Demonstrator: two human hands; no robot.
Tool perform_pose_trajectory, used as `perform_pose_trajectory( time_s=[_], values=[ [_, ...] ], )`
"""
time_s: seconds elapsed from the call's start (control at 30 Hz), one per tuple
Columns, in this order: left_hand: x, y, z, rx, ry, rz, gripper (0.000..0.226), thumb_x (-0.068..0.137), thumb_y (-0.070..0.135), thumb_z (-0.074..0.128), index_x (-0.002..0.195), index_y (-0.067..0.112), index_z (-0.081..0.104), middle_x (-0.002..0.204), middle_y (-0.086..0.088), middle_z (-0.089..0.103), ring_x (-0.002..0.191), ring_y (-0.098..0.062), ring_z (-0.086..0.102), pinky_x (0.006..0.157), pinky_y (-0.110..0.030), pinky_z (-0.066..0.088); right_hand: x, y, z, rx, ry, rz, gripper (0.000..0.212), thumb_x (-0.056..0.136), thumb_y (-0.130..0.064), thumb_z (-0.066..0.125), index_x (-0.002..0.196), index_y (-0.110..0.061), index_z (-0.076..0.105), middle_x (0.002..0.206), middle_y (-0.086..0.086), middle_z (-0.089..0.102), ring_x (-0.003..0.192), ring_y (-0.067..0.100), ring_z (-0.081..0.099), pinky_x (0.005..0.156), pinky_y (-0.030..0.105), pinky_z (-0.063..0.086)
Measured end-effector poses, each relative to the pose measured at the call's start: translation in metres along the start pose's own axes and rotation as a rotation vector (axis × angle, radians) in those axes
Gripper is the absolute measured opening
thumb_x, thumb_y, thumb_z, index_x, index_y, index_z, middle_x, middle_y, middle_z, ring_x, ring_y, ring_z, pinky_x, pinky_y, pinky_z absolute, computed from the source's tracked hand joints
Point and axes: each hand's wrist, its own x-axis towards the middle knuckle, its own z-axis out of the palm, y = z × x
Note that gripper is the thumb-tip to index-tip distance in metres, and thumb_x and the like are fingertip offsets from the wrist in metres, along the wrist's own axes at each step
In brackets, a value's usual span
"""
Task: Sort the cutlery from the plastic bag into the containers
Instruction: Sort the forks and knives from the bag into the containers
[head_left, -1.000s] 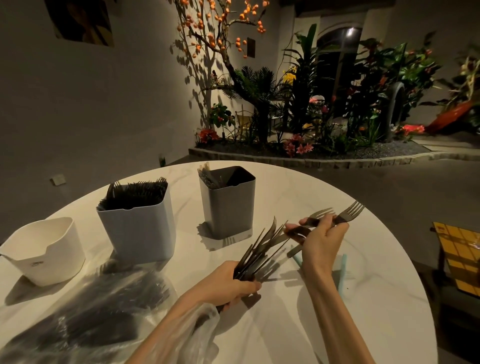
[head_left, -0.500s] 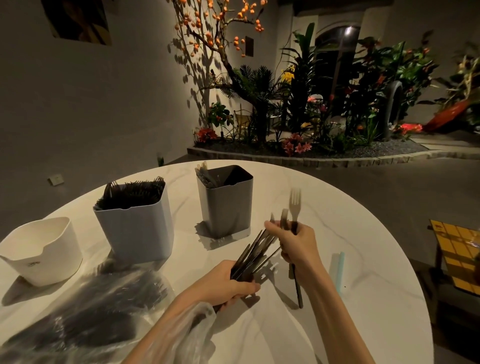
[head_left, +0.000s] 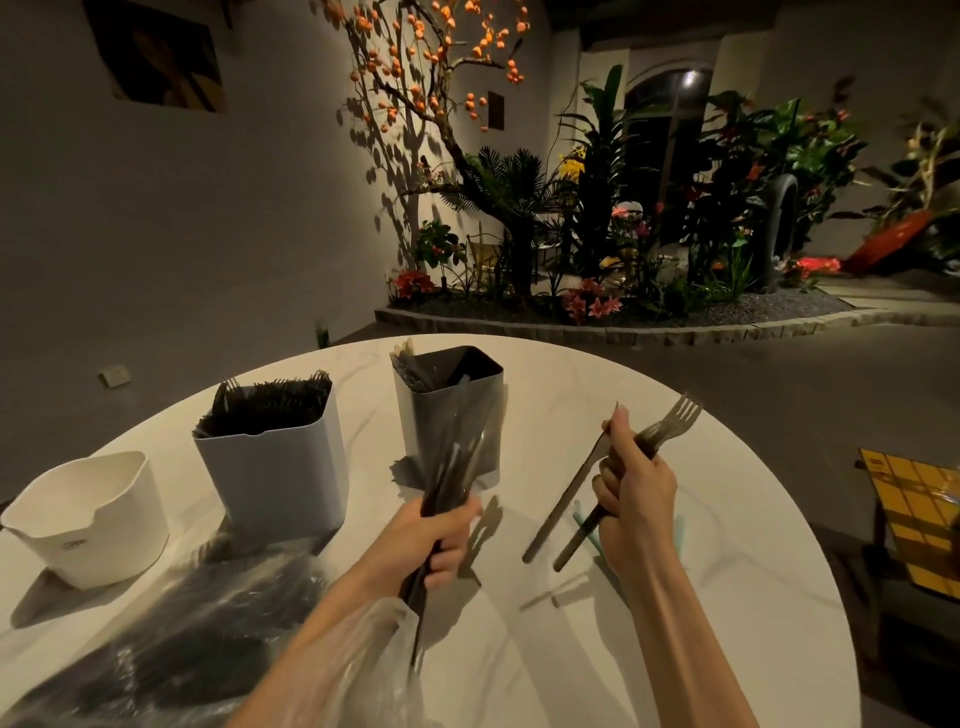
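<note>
— Both hands are busy, right? What has the left hand got?

— Its fingers are wrapped round a bundle of dark cutlery, held upright just in front of the grey container. The upper ends are blurred, so I cannot tell forks from knives in that bunch.

— And the right hand?

— Curled round a fork, tines pointing up and to the right, handle sticking out below the palm. A knife is pinched in the same hand, slanting down to the left, its lower end over the tabletop.

— Where is the plastic bag?

— Lying on the tabletop at the lower left, clear, with a dark mass of cutlery inside. Part of it drapes over the left forearm.

— The containers?

— Three in a row across the far left of the tabletop. The white container is furthest left; nothing shows above its rim. The light blue container stands beside it, packed with dark forks, tines up. The grey one, furthest right of the three, has a few pieces leaning in its back left corner.

— Anything else on the tabletop?

— A pale green strip, partly hidden behind the right hand.
</note>
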Motion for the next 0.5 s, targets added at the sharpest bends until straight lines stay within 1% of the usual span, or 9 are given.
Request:
perform_pose_trajectory(
  time_s=[0.07, 0.13, 0.23, 0.3, 0.33, 0.37, 0.43, 0.47, 0.5],
  values=[
    [-0.001, 0.01, 0.0, -0.187, -0.014, 0.06, 0.021, 0.094, 0.025, 0.061, 0.093, 0.006, 0.053, 0.059, -0.001, 0.029, 0.038, -0.008, 0.033, 0.033, -0.019, 0.031, -0.004, 0.002, 0.005, -0.07, -0.029, 0.037, 0.033, 0.097, -0.04, 0.063, 0.088, -0.008, 0.065, 0.058, -0.005, 0.032, 0.044, 0.005, 0.024, 0.038, 0.017, 0.024],
    [-0.003, 0.022, 0.001, -0.359, -0.039, 0.12, 0.019, 0.095, 0.028, 0.059, 0.092, 0.009, 0.059, 0.06, 0.001, 0.03, 0.039, -0.006, 0.033, 0.034, -0.017, 0.029, -0.01, 0.006, 0.011, -0.198, -0.072, 0.038, 0.037, 0.097, -0.044, 0.059, 0.085, -0.009, 0.064, 0.059, -0.005, 0.035, 0.048, 0.006, 0.027, 0.043, 0.018, 0.028],
    [-0.002, 0.038, 0.004, -0.526, -0.043, 0.196, 0.019, 0.099, 0.029, 0.054, 0.093, 0.012, 0.059, 0.062, 0.002, 0.032, 0.043, -0.006, 0.034, 0.037, -0.016, 0.031, -0.02, 0.014, 0.02, -0.388, -0.153, 0.002, 0.041, 0.096, -0.049, 0.057, 0.085, -0.011, 0.066, 0.058, -0.007, 0.041, 0.06, 0.011, 0.034, 0.058, 0.026, 0.034],
    [0.0, 0.044, 0.005, -0.607, -0.028, 0.233, 0.02, 0.1, 0.03, 0.053, 0.092, 0.013, 0.061, 0.064, 0.002, 0.035, 0.047, -0.006, 0.033, 0.039, -0.015, 0.034, -0.025, 0.019, 0.023, -0.451, -0.21, 0.02, 0.044, 0.093, -0.053, 0.056, 0.084, -0.011, 0.065, 0.061, -0.007, 0.044, 0.066, 0.014, 0.038, 0.065, 0.03, 0.036],
    [0.001, 0.046, 0.006, -0.634, -0.019, 0.244, 0.02, 0.099, 0.029, 0.053, 0.09, 0.014, 0.063, 0.064, 0.001, 0.037, 0.048, -0.006, 0.034, 0.04, -0.016, 0.035, -0.026, 0.021, 0.025, -0.465, -0.238, 0.04, 0.046, 0.092, -0.055, 0.054, 0.084, -0.011, 0.064, 0.062, -0.006, 0.047, 0.068, 0.015, 0.042, 0.067, 0.03, 0.038],
    [0.002, 0.047, 0.007, -0.656, -0.006, 0.248, 0.02, 0.099, 0.029, 0.054, 0.089, 0.014, 0.064, 0.064, 0.001, 0.039, 0.05, -0.007, 0.035, 0.042, -0.016, 0.037, -0.028, 0.022, 0.026, -0.466, -0.264, 0.058, 0.046, 0.093, -0.055, 0.052, 0.083, -0.011, 0.063, 0.064, -0.005, 0.054, 0.071, 0.016, 0.049, 0.07, 0.031, 0.043],
    [0.003, 0.049, 0.008, -0.683, 0.018, 0.246, 0.02, 0.099, 0.027, 0.054, 0.087, 0.015, 0.065, 0.066, 0.0, 0.043, 0.053, -0.009, 0.039, 0.047, -0.018, 0.042, -0.032, 0.023, 0.03, -0.396, -0.32, 0.071, 0.043, 0.099, -0.047, 0.048, 0.084, -0.01, 0.063, 0.068, -0.004, 0.068, 0.081, 0.021, 0.069, 0.083, 0.033, 0.052],
    [0.003, 0.049, 0.008, -0.685, 0.034, 0.243, 0.02, 0.099, 0.027, 0.054, 0.087, 0.015, 0.065, 0.067, 0.0, 0.044, 0.055, -0.009, 0.042, 0.05, -0.018, 0.044, -0.034, 0.024, 0.031, -0.351, -0.347, 0.069, 0.041, 0.102, -0.043, 0.047, 0.084, -0.01, 0.061, 0.07, -0.001, 0.071, 0.083, 0.025, 0.074, 0.087, 0.034, 0.054],
    [0.003, 0.048, 0.007, -0.68, 0.048, 0.242, 0.021, 0.1, 0.028, 0.054, 0.088, 0.016, 0.065, 0.068, 0.0, 0.045, 0.057, -0.01, 0.044, 0.054, -0.019, 0.046, -0.035, 0.024, 0.032, -0.329, -0.367, 0.062, 0.04, 0.103, -0.041, 0.045, 0.083, -0.01, 0.059, 0.068, 0.003, 0.069, 0.078, 0.026, 0.074, 0.086, 0.035, 0.056]
  ],
)
